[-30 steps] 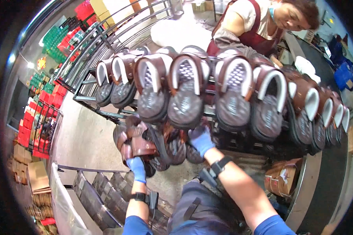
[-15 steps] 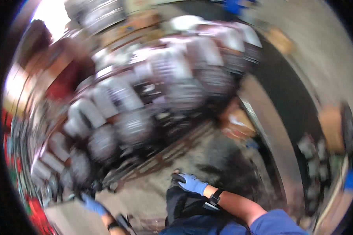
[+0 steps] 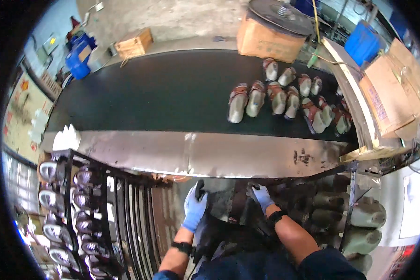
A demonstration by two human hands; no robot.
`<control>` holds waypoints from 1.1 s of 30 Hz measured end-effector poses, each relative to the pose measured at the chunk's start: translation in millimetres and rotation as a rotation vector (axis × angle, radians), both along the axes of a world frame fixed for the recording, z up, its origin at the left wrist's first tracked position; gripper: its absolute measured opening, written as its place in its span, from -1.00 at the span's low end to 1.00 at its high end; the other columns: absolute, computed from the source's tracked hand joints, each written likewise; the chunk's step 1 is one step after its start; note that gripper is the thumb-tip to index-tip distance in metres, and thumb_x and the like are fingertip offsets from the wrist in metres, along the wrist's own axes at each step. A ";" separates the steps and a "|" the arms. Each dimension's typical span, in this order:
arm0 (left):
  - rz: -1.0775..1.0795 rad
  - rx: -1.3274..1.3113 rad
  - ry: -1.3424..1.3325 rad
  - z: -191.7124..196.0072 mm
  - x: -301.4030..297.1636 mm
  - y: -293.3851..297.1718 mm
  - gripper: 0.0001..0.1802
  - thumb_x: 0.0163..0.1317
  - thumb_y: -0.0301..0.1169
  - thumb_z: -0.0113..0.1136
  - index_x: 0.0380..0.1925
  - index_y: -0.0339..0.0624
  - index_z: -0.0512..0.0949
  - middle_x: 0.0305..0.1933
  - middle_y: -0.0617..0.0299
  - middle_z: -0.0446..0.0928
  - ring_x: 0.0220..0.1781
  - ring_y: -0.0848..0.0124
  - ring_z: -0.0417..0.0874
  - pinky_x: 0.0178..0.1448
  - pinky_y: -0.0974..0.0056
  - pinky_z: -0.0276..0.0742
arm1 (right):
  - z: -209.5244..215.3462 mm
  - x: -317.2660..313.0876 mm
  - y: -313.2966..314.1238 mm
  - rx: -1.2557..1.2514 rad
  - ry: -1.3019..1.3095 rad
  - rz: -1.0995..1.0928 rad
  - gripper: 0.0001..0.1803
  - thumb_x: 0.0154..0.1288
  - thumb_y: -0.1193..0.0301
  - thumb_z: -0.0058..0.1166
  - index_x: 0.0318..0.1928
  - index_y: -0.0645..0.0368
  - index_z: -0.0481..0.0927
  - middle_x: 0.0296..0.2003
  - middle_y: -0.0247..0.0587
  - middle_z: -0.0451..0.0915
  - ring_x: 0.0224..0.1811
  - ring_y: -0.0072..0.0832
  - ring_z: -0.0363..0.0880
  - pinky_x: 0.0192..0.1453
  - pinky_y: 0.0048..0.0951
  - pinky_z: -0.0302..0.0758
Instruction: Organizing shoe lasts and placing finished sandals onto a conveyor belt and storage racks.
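My left hand (image 3: 194, 208), in a blue glove with a dark wrist strap, is curled around a small dark object (image 3: 199, 187) just below the conveyor's steel edge (image 3: 196, 154). My right hand (image 3: 262, 196), also gloved in blue, rests its bent fingers on a dark frame part under the same edge; whether it holds anything is unclear. Several brown sandals on pale lasts (image 3: 266, 99) lie in rows at the right end of the black conveyor belt (image 3: 154, 98), beyond both hands.
A wire rack (image 3: 74, 205) with several shoes stands at my left. Another rack with pale lasts (image 3: 359, 217) is at my right. Behind the belt are a cardboard box (image 3: 270, 39) with a metal disc on it, a wooden crate (image 3: 134, 43), a blue bin (image 3: 363, 44) and flattened cardboard (image 3: 392, 93).
The view has swung from the shoe rack round to the conveyor belt. Both hands have left the rack's lower shoes and now sit at the belt's steel edge.
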State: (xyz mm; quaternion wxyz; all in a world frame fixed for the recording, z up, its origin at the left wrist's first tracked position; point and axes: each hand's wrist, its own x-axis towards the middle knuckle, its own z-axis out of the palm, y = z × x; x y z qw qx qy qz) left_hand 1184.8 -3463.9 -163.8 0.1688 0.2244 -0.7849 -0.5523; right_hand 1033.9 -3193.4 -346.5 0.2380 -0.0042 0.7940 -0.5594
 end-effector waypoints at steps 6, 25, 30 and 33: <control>-0.135 -0.311 -0.293 -0.1 -228.2 -24.9 -0.15 0.00 -0.20 0.28 0.29 -0.15 0.14 0.26 -0.15 0.25 0.25 0.07 0.34 0.28 0.16 0.29 | 79.1 -95.6 -22.7 0.109 0.039 -0.070 -0.72 0.23 0.48 0.02 -0.03 0.19 0.56 -0.39 -0.30 0.59 -0.48 -0.59 0.56 -0.43 -0.60 0.45; -0.080 -0.395 -0.474 -53.2 -518.8 -196.1 -0.07 -0.26 -0.18 0.42 0.23 0.00 0.26 -0.02 -0.04 0.54 0.02 0.07 0.57 0.05 0.08 0.49 | 136.1 -410.3 -303.5 0.665 0.220 0.102 -0.04 0.01 0.16 0.21 0.35 0.21 0.02 0.34 0.15 0.02 0.40 -0.07 0.01 0.44 -0.10 -0.04; -0.064 -0.233 -0.433 -48.7 -338.6 -142.1 -0.02 -0.24 -0.28 0.36 0.29 -0.06 0.16 0.10 -0.02 0.46 0.10 0.06 0.50 0.10 0.08 0.45 | 141.4 -246.9 -263.2 0.608 0.311 0.121 0.07 -0.05 0.13 0.28 0.36 0.26 -0.07 0.30 0.27 0.05 0.37 0.08 0.01 0.39 0.05 0.02; -0.084 0.419 -0.161 -59.4 -235.7 -107.5 -0.09 -0.13 -0.43 0.30 0.31 -0.05 0.13 0.11 0.00 0.44 0.07 0.14 0.52 0.06 0.11 0.51 | 133.1 -135.1 -209.7 0.201 0.064 -0.082 -0.04 -0.03 0.19 0.31 0.32 0.24 0.08 0.21 0.21 0.24 0.26 0.01 0.24 0.30 -0.08 0.25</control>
